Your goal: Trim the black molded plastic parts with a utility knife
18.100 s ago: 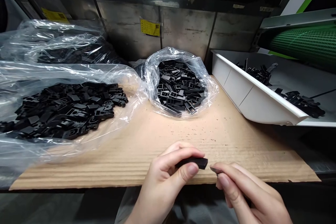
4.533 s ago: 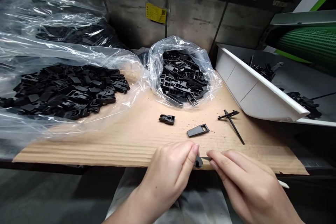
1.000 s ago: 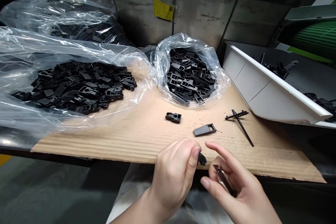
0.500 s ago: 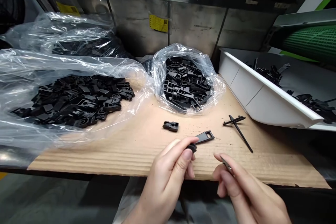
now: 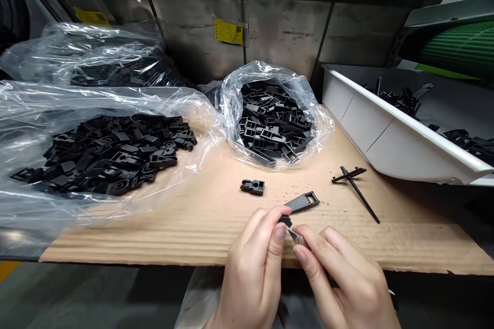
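Note:
My left hand (image 5: 252, 262) is closed, pinching a small black plastic part (image 5: 285, 221) between thumb and forefinger; most of that part is hidden. Close beside it, my right hand (image 5: 339, 272) grips a craft knife (image 5: 295, 236) near its pointed metal blade, whose tip is at or almost at the part; I cannot tell if they touch. Fingers cover most of the handle. Just beyond my fingertips lies a flat black plastic piece (image 5: 303, 202) with a square opening at one end. A short black clip-like part (image 5: 252, 187) rests farther back.
Cardboard (image 5: 173, 226) covers the worktop. A clear bag (image 5: 196, 164) of black parts spreads at left, with another bag (image 5: 104, 46) behind. An open bag (image 5: 324, 123) of frame-like pieces stands at centre back. A black sprue (image 5: 360, 193) lies near the white bin (image 5: 347, 103) at right.
My right hand has moved left with the craft knife, bringing its blade up to the black part. My left hand stays in about the same place. The view has shifted slightly.

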Motion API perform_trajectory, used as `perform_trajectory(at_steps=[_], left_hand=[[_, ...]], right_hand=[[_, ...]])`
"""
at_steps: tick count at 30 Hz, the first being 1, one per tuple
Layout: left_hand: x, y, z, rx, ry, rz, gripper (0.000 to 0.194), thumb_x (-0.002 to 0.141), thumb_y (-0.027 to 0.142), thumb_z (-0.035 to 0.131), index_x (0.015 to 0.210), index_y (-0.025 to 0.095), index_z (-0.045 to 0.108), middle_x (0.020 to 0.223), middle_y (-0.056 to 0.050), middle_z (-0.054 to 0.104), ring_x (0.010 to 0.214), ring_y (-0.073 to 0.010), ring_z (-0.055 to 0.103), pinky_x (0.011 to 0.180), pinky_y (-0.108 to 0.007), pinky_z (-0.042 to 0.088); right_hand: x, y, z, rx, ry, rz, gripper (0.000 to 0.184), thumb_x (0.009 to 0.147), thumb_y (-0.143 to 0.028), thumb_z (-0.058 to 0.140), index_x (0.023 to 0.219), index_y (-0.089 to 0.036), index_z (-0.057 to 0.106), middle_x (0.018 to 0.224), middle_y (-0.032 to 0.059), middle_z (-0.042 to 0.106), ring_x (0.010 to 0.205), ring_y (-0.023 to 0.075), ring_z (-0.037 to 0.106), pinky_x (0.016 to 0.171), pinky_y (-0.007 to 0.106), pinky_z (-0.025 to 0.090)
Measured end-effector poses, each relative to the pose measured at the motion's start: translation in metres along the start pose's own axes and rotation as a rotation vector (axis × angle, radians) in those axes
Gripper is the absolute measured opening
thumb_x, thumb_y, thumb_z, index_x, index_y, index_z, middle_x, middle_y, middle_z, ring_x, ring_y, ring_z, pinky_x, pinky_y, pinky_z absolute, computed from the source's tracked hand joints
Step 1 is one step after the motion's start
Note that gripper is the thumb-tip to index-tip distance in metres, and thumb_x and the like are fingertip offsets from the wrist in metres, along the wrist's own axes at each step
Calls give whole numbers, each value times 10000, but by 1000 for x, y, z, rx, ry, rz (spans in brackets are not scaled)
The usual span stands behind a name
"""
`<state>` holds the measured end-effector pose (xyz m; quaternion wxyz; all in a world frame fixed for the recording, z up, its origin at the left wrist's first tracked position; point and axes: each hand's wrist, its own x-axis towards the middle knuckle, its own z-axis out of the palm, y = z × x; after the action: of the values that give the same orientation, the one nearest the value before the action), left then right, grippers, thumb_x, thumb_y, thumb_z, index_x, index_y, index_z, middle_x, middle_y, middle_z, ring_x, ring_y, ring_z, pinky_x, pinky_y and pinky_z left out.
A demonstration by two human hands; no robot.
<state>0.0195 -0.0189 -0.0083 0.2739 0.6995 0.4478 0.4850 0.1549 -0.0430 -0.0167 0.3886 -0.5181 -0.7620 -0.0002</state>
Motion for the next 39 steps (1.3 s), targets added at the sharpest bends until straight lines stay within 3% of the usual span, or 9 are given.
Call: perform_trajectory(at_steps=[23, 28, 34, 39], left_hand=[[0, -1, 0, 36, -28, 90, 262, 880, 66, 381, 1073, 158, 533, 986, -53, 600, 939, -134, 563, 817, -179, 424], [2, -1, -2, 17, -33, 85, 249, 877, 58, 385, 1025, 166, 553, 943, -29, 602, 911, -114, 565, 809, -152, 416], [2, -2, -3, 37, -23, 109, 249, 878, 52, 382, 1034, 155, 548, 973, -41, 605, 953, -115, 557, 841, -146, 397], [2, -2, -2, 61, -55, 138, 261, 883, 67, 389, 1087, 142, 535, 999, -48, 608, 964, -113, 558, 841, -128, 396]], right_hand=[[3, 0, -2, 18, -13, 22, 183, 835, -182, 507, 985, -161, 610, 644, 33, 568, 525, 130, 554, 488, 220, 441], [3, 2, -1, -31, 63, 102, 178, 840, -183, 516, 963, -131, 634, 662, 42, 598, 573, 139, 574, 541, 237, 452], [2, -2, -3, 192, 102, 252, 157, 828, -213, 536, 958, -207, 625, 725, 15, 609, 644, 129, 592, 585, 216, 461], [16, -11, -7, 472, 71, 411, 119, 775, -240, 590, 878, -286, 626, 795, -32, 608, 633, 88, 588, 452, 129, 423]])
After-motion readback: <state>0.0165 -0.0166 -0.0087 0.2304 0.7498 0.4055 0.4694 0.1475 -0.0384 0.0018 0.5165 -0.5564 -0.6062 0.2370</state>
